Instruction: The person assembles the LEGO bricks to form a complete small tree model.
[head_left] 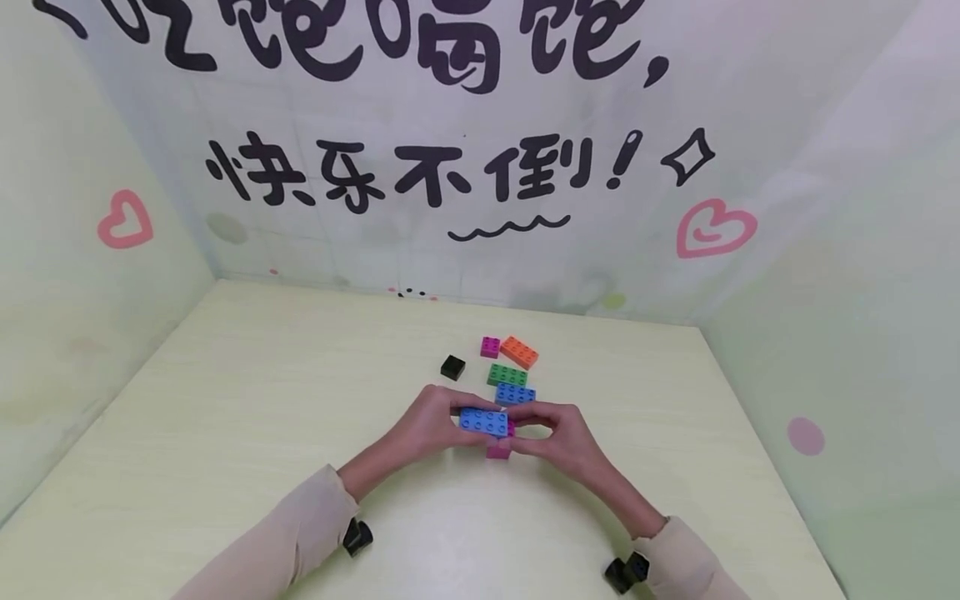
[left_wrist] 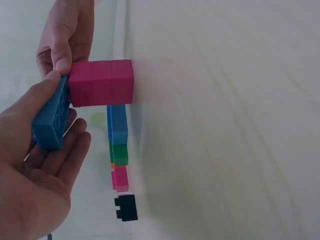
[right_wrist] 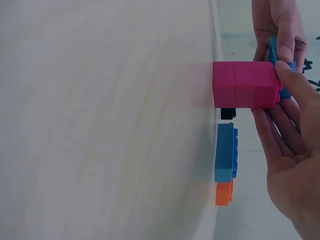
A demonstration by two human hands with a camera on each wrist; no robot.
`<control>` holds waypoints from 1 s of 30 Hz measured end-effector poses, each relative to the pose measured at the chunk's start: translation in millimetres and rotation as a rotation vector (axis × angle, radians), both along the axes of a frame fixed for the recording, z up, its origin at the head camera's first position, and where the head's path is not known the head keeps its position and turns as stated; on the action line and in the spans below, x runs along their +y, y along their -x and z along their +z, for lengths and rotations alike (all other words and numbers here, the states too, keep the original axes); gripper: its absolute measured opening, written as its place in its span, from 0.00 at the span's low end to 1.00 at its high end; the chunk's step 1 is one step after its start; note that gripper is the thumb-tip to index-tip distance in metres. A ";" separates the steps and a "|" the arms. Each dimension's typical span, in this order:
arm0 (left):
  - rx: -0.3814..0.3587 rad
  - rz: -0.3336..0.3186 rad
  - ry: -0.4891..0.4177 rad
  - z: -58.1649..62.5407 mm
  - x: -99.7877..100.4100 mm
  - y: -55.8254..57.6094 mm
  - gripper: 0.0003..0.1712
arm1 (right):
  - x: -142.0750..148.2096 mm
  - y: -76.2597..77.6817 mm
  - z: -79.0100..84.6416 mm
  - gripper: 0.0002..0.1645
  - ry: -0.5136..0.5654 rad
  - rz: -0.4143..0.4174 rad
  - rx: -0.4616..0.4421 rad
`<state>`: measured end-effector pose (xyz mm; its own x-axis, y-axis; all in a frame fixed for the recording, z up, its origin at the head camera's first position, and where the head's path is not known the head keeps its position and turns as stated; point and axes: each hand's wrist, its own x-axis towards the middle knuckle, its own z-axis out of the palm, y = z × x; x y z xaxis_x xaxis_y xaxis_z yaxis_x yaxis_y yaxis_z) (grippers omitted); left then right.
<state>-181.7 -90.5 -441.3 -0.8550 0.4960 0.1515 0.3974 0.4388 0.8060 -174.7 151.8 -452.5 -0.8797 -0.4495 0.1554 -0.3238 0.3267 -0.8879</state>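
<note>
Head view: your left grip pinches one blue brick, studs up, long axis left to right, at the top of an upright stack of three magenta blocks; your right grip closes around that top. Beyond on the tabletop: a second blue brick, one green brick, one orange brick, one black brick, one small magenta brick.

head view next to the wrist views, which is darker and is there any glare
Head view: brighter, with a pale sheen on the table low in the middle; left wrist view: dimmer and greyer, a faint pink tint on the table beside the pink stack; right wrist view: similarly dim, no strong glare.
</note>
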 end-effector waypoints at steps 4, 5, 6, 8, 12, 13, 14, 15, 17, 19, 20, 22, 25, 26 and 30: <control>-0.042 0.040 -0.058 -7.8 4.5 -2.6 0.27 | -0.1 -1.2 0.2 0.20 -0.007 -0.005 0.006; -0.058 0.045 -0.070 -8.9 5.2 -3.2 0.27 | 0.3 -1.5 -0.2 0.20 -0.013 0.000 0.014; -0.078 0.051 -0.080 -9.8 5.6 -3.6 0.28 | 0.7 -1.7 -0.7 0.21 -0.017 0.008 0.027; -0.102 0.058 -0.091 -10.5 6.0 -3.7 0.27 | 1.6 -1.7 -1.5 0.22 -0.039 0.026 0.058; -0.130 0.055 -0.095 -9.2 5.4 -2.1 0.24 | 2.6 -1.0 -1.7 0.23 -0.076 0.052 0.115; -0.134 0.052 -0.093 -9.0 5.4 -1.7 0.23 | 2.8 -0.9 -1.4 0.23 -0.079 0.053 0.116; -0.141 0.051 -0.097 -8.7 5.3 -1.4 0.23 | 3.0 -0.9 -0.8 0.23 -0.078 0.050 0.110; -0.146 0.052 -0.099 -9.2 5.3 -1.0 0.23 | 3.2 -0.8 -0.6 0.23 -0.075 0.049 0.103; -0.163 0.061 -0.101 -9.8 5.4 -1.6 0.24 | 3.5 -1.0 -1.0 0.23 -0.063 0.048 0.081; -0.166 0.068 -0.098 -10.3 5.7 -2.0 0.25 | 3.5 -1.2 -1.3 0.23 -0.054 0.047 0.064; -0.165 0.068 -0.095 -10.1 6.0 -2.1 0.25 | 3.5 -1.3 -1.4 0.22 -0.049 0.046 0.059; -0.156 0.063 -0.084 -9.1 6.6 -1.6 0.25 | 3.5 -1.1 -2.1 0.22 -0.040 0.045 0.058; -0.142 0.054 -0.068 -6.8 7.5 -0.3 0.24 | 3.3 -0.8 -1.7 0.22 -0.034 0.038 0.062; -0.144 0.054 -0.066 -6.0 7.9 0.0 0.23 | 3.4 -0.7 -1.5 0.22 -0.032 0.036 0.063; -0.166 0.060 -0.047 -2.5 10.3 0.7 0.25 | 3.7 -0.4 -0.4 0.22 -0.031 0.031 0.055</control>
